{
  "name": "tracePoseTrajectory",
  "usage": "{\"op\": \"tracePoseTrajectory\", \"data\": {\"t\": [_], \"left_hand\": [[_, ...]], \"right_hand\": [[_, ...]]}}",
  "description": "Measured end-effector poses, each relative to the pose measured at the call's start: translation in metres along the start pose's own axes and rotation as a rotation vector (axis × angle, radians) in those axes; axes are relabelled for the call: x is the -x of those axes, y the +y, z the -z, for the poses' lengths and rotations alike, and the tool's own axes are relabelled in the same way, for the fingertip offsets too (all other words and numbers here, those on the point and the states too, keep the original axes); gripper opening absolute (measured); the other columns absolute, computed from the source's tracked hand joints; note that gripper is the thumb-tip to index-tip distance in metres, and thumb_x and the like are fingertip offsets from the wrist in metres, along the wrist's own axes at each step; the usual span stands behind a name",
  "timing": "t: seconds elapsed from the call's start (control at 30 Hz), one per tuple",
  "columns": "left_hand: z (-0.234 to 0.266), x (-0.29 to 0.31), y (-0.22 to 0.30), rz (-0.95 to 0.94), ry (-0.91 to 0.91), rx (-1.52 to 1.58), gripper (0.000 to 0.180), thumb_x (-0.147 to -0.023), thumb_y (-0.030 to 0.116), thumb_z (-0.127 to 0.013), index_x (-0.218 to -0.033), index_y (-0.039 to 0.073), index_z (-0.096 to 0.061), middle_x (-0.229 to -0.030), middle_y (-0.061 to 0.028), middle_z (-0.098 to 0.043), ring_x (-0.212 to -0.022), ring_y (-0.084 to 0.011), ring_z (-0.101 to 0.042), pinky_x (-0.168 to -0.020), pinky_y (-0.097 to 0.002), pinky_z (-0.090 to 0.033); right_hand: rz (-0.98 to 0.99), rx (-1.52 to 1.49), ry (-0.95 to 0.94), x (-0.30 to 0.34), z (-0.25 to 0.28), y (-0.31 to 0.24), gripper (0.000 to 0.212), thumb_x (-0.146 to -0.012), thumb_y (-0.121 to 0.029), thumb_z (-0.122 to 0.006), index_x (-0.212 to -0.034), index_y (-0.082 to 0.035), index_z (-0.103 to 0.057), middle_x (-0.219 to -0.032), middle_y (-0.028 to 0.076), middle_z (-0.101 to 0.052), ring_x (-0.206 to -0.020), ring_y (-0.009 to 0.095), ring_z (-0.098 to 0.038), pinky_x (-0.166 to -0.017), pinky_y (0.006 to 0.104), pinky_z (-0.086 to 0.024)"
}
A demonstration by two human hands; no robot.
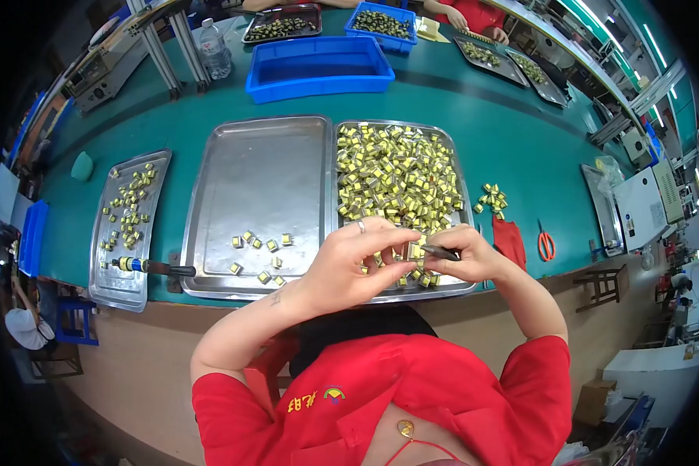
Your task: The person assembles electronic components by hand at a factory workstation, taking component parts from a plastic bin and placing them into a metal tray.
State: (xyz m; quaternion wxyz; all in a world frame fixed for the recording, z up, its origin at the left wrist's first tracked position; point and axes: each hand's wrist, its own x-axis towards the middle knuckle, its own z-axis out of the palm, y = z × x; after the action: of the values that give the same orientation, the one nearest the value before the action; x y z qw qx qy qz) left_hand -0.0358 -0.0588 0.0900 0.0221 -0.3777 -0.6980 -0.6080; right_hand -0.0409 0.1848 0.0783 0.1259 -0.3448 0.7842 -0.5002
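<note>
Above the front edge of the right metal tray (pixel 464 186), my left hand (pixel 355 262) pinches a small yellow-and-silver transformer (pixel 412 250) between thumb and fingers. My right hand (pixel 474 255) is closed round a slim dark hand tool (pixel 441 252), its tip close to the transformer; its exact kind is unclear. A thick heap of similar yellow transformers (pixel 396 175) covers the right tray under both hands. To the left, the middle metal tray (pixel 260 171) carries several loose transformers (pixel 272 245) near its front.
Farther left lies a narrow tray (pixel 157 206) of transformers, a black-handled tool (pixel 171 269) across its edge. Orange-handled scissors (pixel 547 245), a red cloth (pixel 509 241) and loose transformers (pixel 492 200) lie right. Behind stand a blue bin (pixel 318 89) and a plastic bottle (pixel 214 50); people work opposite.
</note>
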Motion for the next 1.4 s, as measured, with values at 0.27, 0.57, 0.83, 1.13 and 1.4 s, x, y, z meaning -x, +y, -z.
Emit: {"op": "tracePoseTrajectory", "data": {"t": [0.27,0.57,0.83,1.13,1.4], "left_hand": [[-0.004,-0.003,-0.006,0.014,-0.011,-0.061,0.032,-0.075,0.0,-0.07,-0.106,0.004,-0.064,-0.083,-0.0042,-0.059,-0.069,-0.0091,-0.057,-0.049,-0.0199,-0.047],[-0.004,-0.005,-0.009,-0.054,0.001,-0.193,0.029,-0.073,0.001,-0.069,-0.102,0.003,-0.064,-0.082,-0.0054,-0.059,-0.066,-0.0105,-0.058,-0.047,-0.0218,-0.048],[-0.006,-0.006,-0.014,-0.002,0.001,-0.138,0.026,-0.076,0.0,-0.068,-0.101,0.002,-0.064,-0.083,-0.0052,-0.059,-0.068,-0.0098,-0.059,-0.05,-0.0213,-0.049],[-0.023,0.003,-0.036,0.334,0.109,0.748,0.035,-0.081,-0.007,-0.062,-0.115,-0.003,-0.053,-0.101,-0.009,-0.058,-0.081,-0.0134,-0.061,-0.069,-0.0248,-0.053],[-0.028,-0.004,-0.04,0.377,0.103,0.706,0.035,-0.081,-0.007,-0.063,-0.114,-0.003,-0.055,-0.093,-0.0082,-0.059,-0.078,-0.0127,-0.061,-0.068,-0.0245,-0.053]], "right_hand": [[0.006,-0.027,0.001,0.0,-0.003,0.016,0.012,-0.081,-0.011,-0.067,-0.077,0.0,-0.062,-0.06,0.005,-0.055,-0.055,0.012,-0.052,-0.05,0.0275,-0.037],[-0.059,-0.054,-0.009,-0.001,-0.006,0.019,0.015,-0.082,-0.011,-0.067,-0.074,0.0,-0.061,-0.059,0.004,-0.054,-0.055,0.012,-0.051,-0.05,0.0282,-0.037],[-0.151,-0.154,0.031,0.006,-0.006,0.02,0.012,-0.081,-0.01,-0.066,-0.077,0.001,-0.062,-0.065,0.004,-0.058,-0.06,0.011,-0.053,-0.053,0.0274,-0.039],[-0.217,-0.164,0.213,0.031,-0.004,0.026,0.014,-0.082,-0.012,-0.064,-0.076,0.0,-0.059,-0.066,0.002,-0.054,-0.06,0.008,-0.046,-0.052,0.0247,-0.034],[-0.347,-0.098,0.582,0.067,0.002,0.038,0.01,-0.082,-0.007,-0.062,-0.075,-0.002,-0.057,-0.064,-0.006,-0.049,-0.057,0.002,-0.041,-0.051,0.0198,-0.03]]}}
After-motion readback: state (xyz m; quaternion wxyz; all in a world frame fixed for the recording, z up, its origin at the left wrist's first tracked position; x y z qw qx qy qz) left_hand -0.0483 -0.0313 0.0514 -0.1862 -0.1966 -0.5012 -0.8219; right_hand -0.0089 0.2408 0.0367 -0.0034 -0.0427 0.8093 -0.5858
